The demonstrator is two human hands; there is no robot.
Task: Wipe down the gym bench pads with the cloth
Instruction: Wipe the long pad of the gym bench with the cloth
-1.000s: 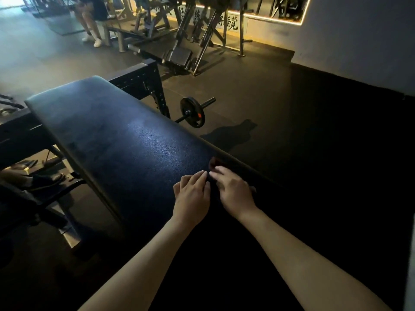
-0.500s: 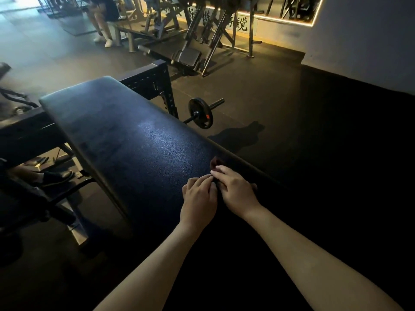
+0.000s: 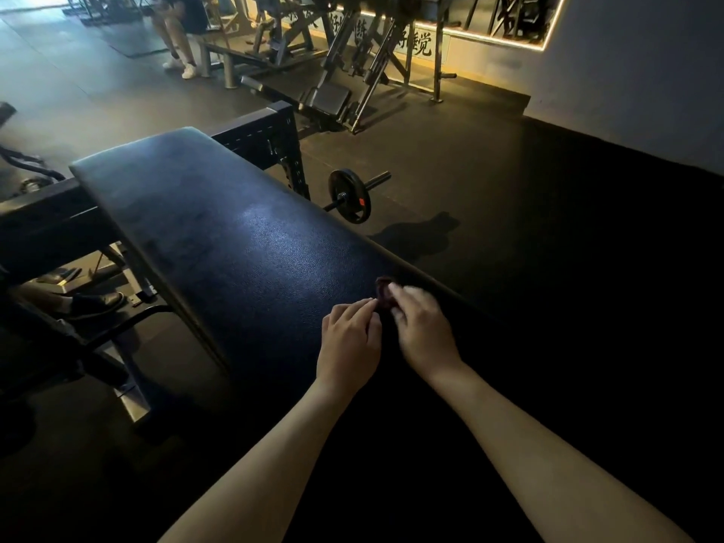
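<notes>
A long black padded bench [image 3: 219, 229] runs from the far left toward me, its near end lost in shadow. Both my hands lie on the pad near its right edge. A small dark reddish cloth [image 3: 383, 292] shows as a bunched bit just beyond my fingertips. My right hand [image 3: 425, 331] rests over it, fingers blurred, and seems to hold it. My left hand [image 3: 350, 340] sits beside it with fingers bent, fingertips at the cloth's near left edge. Most of the cloth is hidden under the hands or in the dark.
A barbell with a black plate [image 3: 350, 195] lies on the floor right of the bench. A steel frame post [image 3: 282, 150] stands behind the pad. A shoe [image 3: 96, 303] rests on a frame at left. Machines and a seated person [image 3: 180, 29] are at the back.
Both hands stay together at the same spot on the pad; the right hand's fingers now blur as they move at the cloth. The view has shifted slightly left.
</notes>
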